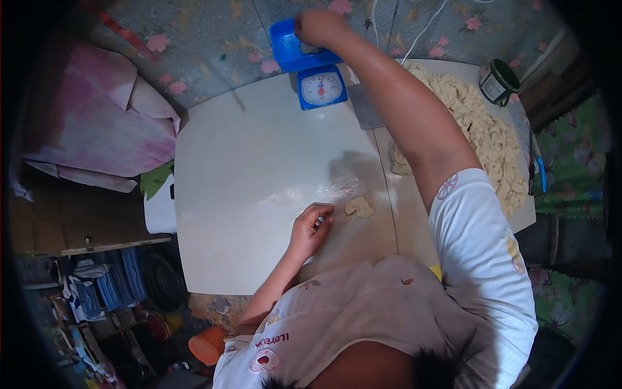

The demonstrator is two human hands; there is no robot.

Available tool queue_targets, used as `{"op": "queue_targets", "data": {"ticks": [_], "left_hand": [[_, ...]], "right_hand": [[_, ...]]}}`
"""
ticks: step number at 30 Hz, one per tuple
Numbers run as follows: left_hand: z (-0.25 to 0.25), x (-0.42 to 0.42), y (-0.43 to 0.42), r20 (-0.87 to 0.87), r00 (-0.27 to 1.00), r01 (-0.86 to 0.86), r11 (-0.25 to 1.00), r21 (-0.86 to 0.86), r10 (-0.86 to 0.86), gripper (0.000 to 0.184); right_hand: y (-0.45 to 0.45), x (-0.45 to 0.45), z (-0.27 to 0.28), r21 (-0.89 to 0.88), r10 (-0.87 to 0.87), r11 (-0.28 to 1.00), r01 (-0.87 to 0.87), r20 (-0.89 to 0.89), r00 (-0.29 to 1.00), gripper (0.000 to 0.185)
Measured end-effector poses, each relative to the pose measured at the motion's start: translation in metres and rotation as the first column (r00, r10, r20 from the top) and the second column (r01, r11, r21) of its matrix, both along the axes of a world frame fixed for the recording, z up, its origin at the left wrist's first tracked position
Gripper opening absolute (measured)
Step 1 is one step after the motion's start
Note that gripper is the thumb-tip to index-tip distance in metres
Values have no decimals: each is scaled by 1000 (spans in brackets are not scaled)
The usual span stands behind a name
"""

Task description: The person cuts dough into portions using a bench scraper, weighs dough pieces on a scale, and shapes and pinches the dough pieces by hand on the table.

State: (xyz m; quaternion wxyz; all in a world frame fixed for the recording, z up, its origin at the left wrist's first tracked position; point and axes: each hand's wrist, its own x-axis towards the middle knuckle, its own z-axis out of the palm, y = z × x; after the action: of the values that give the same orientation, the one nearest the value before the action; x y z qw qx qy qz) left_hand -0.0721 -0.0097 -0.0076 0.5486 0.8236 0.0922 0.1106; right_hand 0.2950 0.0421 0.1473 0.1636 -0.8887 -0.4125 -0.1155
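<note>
My right hand (322, 28) reaches far across to the blue plastic tray (285, 56) on top of a kitchen scale (322, 88). Its fingers bend down over a pale lump that looks like dough (310, 48), and the fingertips are partly hidden. Near the front of the table my left hand (312, 228) rests with its fingers curled in, and nothing shows in them. Just right of it, apart from the fingers, lies a small folded piece of dough (359, 207). The dial of the scale faces me.
Many shaped dough pieces (495, 139) are heaped on the right side of the white table (253, 188). A flat grey metal piece (366, 107) lies by the scale. A dark lidded tub (499, 82) stands at the back right. An orange container (208, 345) is below the table's front-left edge.
</note>
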Motion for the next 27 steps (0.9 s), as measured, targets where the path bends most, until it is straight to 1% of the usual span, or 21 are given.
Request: {"op": "queue_targets", "data": {"ticks": [1, 3, 5, 6, 7, 8, 9, 11, 12, 13, 15, 16, 18, 19, 20, 21, 22, 23, 24, 25, 27], "left_hand": [[1, 1, 0, -14, 1000, -3, 1000, 4, 3, 18], [3, 3, -1, -34, 999, -7, 1000, 5, 7, 17], [6, 8, -2, -88, 996, -6, 997, 74, 12, 25], [9, 13, -3, -90, 996, -6, 997, 74, 12, 25], [13, 18, -6, -73, 997, 29, 988, 153, -18, 31], [15, 25, -9, -58, 997, 62, 971, 232, -49, 37], [17, 33, -13, -60, 997, 64, 971, 230, -52, 37], [21, 46, -21, 7, 981, 170, 868, 466, -196, 45], [29, 48, -24, -88, 959, 274, 801, 532, -270, 42], [20, 49, -23, -85, 959, 274, 803, 530, -272, 42], [-5, 58, -21, -30, 930, 316, 752, 578, -368, 36], [-2, 61, -21, -27, 926, 324, 753, 573, -377, 36], [6, 64, -18, -252, 950, 261, 913, 312, -186, 28], [2, 62, -19, -8, 993, 115, 950, 291, -118, 21], [5, 60, -16, -32, 989, 151, 945, 292, -148, 22], [8, 60, -13, -55, 984, 181, 938, 297, -172, 23], [7, 59, -12, -53, 982, 189, 936, 297, -182, 23], [7, 56, -12, 17, 973, 208, 906, 367, -230, 23], [6, 54, -13, 84, 956, 217, 873, 437, -280, 23], [6, 51, -14, 84, 956, 217, 872, 439, -281, 23], [7, 45, -15, -111, 982, 173, 953, 250, -150, 22]], "right_hand": [[0, 2, 1, 49, -15, 999, 14, 9, 1000, 28], [-4, -1, 7, 51, -23, 998, 24, -20, 1000, 27], [-16, -16, 24, 55, -34, 998, 36, -43, 998, 29], [-27, -30, 35, 130, 8, 992, 1, -65, 998, 26], [-39, -43, 39, 204, 49, 978, -31, -83, 995, 24], [-51, -55, 33, 283, 128, 953, -108, -54, 990, 25], [-64, -67, 24, 357, 203, 916, -183, -19, 979, 27], [-92, -92, 4, 351, 368, 895, -275, -235, 899, 27], [-111, -110, -1, 243, 355, 927, -287, -315, 880, 29], [-130, -125, -8, 131, 330, 944, -303, -393, 858, 30], [-165, -131, -55, 125, 455, 868, -481, -588, 669, 36], [-181, -143, -67, 119, 426, 882, -455, -614, 665, 38], [-207, -171, -97, 103, 366, 911, -398, -645, 671, 41], [-214, -185, -120, 180, 397, 913, -366, -595, 698, 42], [-220, -198, -137, 259, 425, 905, -337, -541, 726, 43], [-223, -210, -144, 257, 412, 911, -322, -542, 732, 43], [-222, -221, -149, 224, 349, 937, -269, -547, 761, 44], [-223, -228, -155, 191, 287, 957, -216, -551, 784, 46], [-222, -231, -154, 196, 274, 960, -202, -488, 829, 48], [-224, -231, -150, 198, 275, 959, -202, -487, 829, 48], [-224, -230, -134, 177, 177, 982, -68, -724, 667, 38]]}}
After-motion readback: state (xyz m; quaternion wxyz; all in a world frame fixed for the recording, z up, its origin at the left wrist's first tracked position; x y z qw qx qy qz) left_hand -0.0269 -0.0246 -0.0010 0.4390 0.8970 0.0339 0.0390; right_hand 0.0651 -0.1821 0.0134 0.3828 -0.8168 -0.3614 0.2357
